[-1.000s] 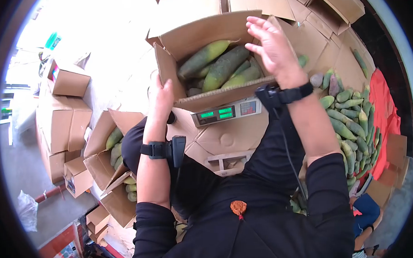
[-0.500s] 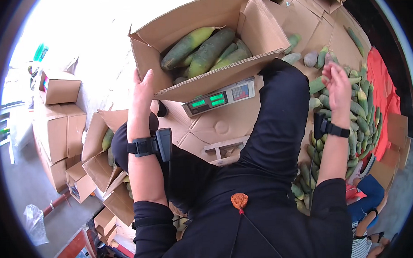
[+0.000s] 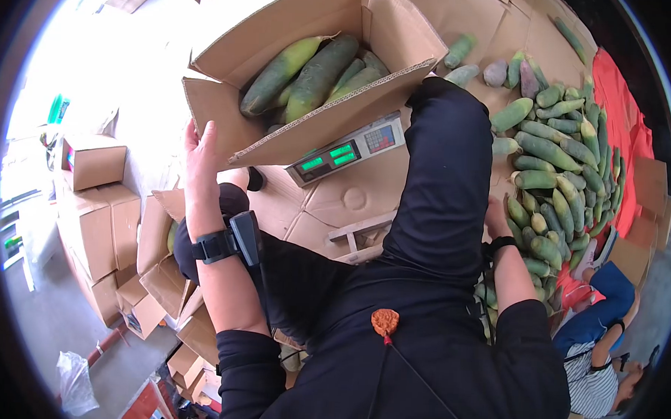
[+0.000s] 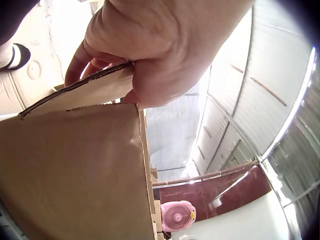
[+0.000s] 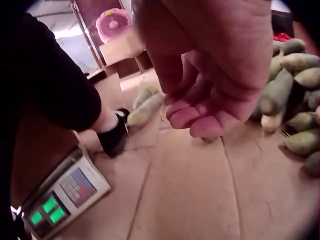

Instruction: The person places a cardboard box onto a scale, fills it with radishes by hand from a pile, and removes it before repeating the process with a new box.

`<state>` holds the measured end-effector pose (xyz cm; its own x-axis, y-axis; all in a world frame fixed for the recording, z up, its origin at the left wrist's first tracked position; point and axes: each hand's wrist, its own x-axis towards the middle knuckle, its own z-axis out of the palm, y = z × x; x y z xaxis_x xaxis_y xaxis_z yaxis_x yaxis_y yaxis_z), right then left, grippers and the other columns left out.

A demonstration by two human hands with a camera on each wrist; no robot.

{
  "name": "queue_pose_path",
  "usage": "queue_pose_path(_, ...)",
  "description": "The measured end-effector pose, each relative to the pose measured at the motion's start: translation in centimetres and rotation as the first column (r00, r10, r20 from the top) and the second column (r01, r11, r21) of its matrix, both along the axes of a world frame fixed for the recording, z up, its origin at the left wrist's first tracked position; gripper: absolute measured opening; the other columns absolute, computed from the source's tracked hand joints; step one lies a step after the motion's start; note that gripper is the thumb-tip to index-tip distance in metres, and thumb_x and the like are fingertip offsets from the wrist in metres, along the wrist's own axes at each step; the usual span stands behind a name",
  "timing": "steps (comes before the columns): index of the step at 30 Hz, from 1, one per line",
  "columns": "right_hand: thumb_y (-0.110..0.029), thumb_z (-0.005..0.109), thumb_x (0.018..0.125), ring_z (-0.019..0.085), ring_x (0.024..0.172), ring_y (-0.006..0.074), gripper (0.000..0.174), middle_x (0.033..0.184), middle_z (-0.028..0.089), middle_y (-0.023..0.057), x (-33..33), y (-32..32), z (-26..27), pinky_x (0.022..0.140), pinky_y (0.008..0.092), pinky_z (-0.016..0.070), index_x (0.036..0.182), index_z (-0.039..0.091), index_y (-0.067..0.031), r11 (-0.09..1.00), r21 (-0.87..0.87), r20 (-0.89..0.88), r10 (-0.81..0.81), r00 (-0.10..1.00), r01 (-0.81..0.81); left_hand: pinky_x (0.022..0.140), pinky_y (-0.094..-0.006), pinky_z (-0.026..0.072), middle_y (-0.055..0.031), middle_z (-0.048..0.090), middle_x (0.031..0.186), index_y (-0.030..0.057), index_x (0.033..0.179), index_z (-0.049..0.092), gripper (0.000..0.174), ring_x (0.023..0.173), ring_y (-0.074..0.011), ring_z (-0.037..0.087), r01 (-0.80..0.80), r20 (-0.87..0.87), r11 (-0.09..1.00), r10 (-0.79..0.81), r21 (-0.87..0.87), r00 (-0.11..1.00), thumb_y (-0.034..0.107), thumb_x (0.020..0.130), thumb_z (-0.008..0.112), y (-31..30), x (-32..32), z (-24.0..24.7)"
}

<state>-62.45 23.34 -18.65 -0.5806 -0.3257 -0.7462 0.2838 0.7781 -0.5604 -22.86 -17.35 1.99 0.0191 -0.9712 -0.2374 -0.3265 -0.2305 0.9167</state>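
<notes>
A cardboard box [image 3: 346, 114] with several large green radishes [image 3: 321, 77] in it stands on a digital scale [image 3: 345, 155] with green lit digits. My left hand [image 3: 202, 160] is at the box's left side. In the left wrist view its fingers curl over the top of the cardboard wall [image 4: 75, 165], the thumb on the other side. Down beside my right knee is my right hand [image 3: 496, 219], partly hidden by the leg. The right wrist view shows its fingers loosely curled, holding nothing, above the cardboard floor.
A big pile of green radishes [image 3: 548, 147] lies on my right, beside a red cloth [image 3: 627, 124]. Several cardboard boxes [image 3: 95, 227] are stacked on the left. Another person [image 3: 596, 359] is at the lower right. A pink fan [image 5: 114, 24] stands in the background.
My right hand has left the far right corner of the box, swung out over the radish pile and come down beside my knee. The left hand has stayed at the box.
</notes>
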Motion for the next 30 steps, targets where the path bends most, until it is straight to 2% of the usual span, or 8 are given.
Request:
queue_pose_path(5, -0.021, 0.062, 0.079, 0.062, 0.085, 0.0243, 0.033, 0.092, 0.065, 0.0129, 1.8, 5.1, -3.2, 0.074, 0.035, 0.0489, 0.106, 0.06, -0.0032, 0.876, 0.268, -0.156, 0.45, 0.879, -0.401, 0.091, -0.0269, 0.0399, -0.008, 0.056, 0.117, 0.0028, 0.131, 0.042, 0.047, 0.107, -0.0158, 0.052, 0.018, -0.066, 1.0, -0.019, -0.018, 0.998, 0.022, 0.091, 0.058, -0.2, 0.8, -0.5)
queue_pose_path(7, -0.023, 0.064, 0.076, 0.059, 0.101, 0.028, 0.042, 0.103, 0.063, 0.0187, 1.9, 8.8, -8.6, 0.086, 0.0373, 0.0466, 0.112, 0.058, -0.0016, 0.852, 0.245, -0.036, 0.485, 0.874, -0.463, 0.092, -0.0272, 0.0394, -0.0071, 0.056, 0.117, 0.0025, 0.131, 0.043, 0.048, 0.107, -0.0157, 0.052, 0.029, -0.051, 0.999, -0.03, -0.022, 0.998, 0.022, 0.09, 0.06, -0.6, 1.4, -0.9)
queue_pose_path(11, -0.028, 0.072, 0.07, 0.056, 0.109, 0.0296, 0.066, 0.117, 0.058, 0.0193, 4.9, 11.1, -9.2, 0.092, 0.0367, 0.0439, 0.125, 0.047, -0.0023, 0.83, 0.248, 0.148, 0.476, 0.867, -0.499, 0.098, -0.0282, 0.0339, -0.0086, 0.049, 0.125, -0.0005, 0.137, 0.034, 0.059, 0.115, -0.0158, 0.046, -0.011, 0.002, 1.0, 0.011, -0.008, 1.0, 0.024, 0.09, 0.06, -1.0, 2.4, -1.5)
queue_pose_path(14, -0.029, 0.075, 0.066, 0.054, 0.111, 0.0309, 0.081, 0.121, 0.055, 0.021, 7.0, 9.1, -3.1, 0.094, 0.0358, 0.0433, 0.132, 0.038, -0.0008, 0.915, 0.252, 0.191, 0.271, 0.943, -0.314, 0.102, -0.0292, 0.0289, -0.0112, 0.044, 0.131, -0.0007, 0.141, 0.027, 0.065, 0.117, -0.0168, 0.043, 0.039, 0.019, 0.999, -0.039, 0.012, 0.999, 0.025, 0.091, 0.059, -1.1, 2.8, -1.4)
queue_pose_path(17, -0.03, 0.076, 0.064, 0.054, 0.113, 0.0311, 0.09, 0.121, 0.054, 0.0223, 6.5, 9.8, -4.0, 0.094, 0.035, 0.043, 0.135, 0.031, 0.0012, 0.878, 0.362, 0.214, 0.249, 0.944, -0.314, 0.093, -0.0311, 0.0411, -0.0133, 0.05, 0.125, -0.0008, 0.133, 0.036, 0.056, 0.112, -0.0206, 0.05, 0.152, -0.038, 0.988, -0.152, 0.005, 0.988, 0.027, 0.091, 0.058, -1.3, 3.0, -1.3)
queue_pose_path(22, -0.031, 0.077, 0.063, 0.054, 0.114, 0.031, 0.088, 0.121, 0.055, 0.0225, 6.6, 9.9, -4.2, 0.095, 0.0355, 0.0429, 0.133, 0.036, 0.0028, 0.899, 0.331, 0.246, 0.21, 0.946, -0.285, 0.088, -0.0364, 0.046, -0.0139, 0.048, 0.126, 0.0013, 0.135, 0.034, 0.059, 0.112, -0.0244, 0.049, 0.054, 0.02, 0.998, -0.055, 0.035, 0.998, 0.028, 0.089, 0.06, -1.6, 3.3, -1.6)
queue_pose_path(25, -0.031, 0.079, 0.061, 0.054, 0.114, 0.03, 0.085, 0.121, 0.055, 0.0222, 6.4, 9.8, -6.6, 0.095, 0.0358, 0.0435, 0.129, 0.04, 0.0023, 0.859, 0.304, 0.238, 0.351, 0.906, -0.413, 0.087, -0.0382, 0.0472, -0.0145, 0.048, 0.126, 0.0028, 0.135, 0.034, 0.059, 0.113, -0.0253, 0.049, 0.051, 0.006, 0.998, -0.051, 0.042, 0.999, 0.028, 0.089, 0.06, -1.3, 3.2, -1.2)
queue_pose_path(30, -0.03, 0.081, 0.058, 0.053, 0.115, 0.0314, 0.08, 0.12, 0.055, 0.0225, 7.4, 8.8, -8.1, 0.096, 0.0378, 0.0435, 0.123, 0.046, 0.0009, 0.698, 0.525, 0.135, 0.497, 0.857, -0.487, 0.086, -0.0393, 0.0485, -0.0158, 0.045, 0.129, 0.0041, 0.136, 0.034, 0.058, 0.116, -0.0248, 0.048, 0.076, 0.0, 0.996, -0.076, 0.049, 0.997, 0.028, 0.09, 0.059, -1.3, 2.9, -1.2)
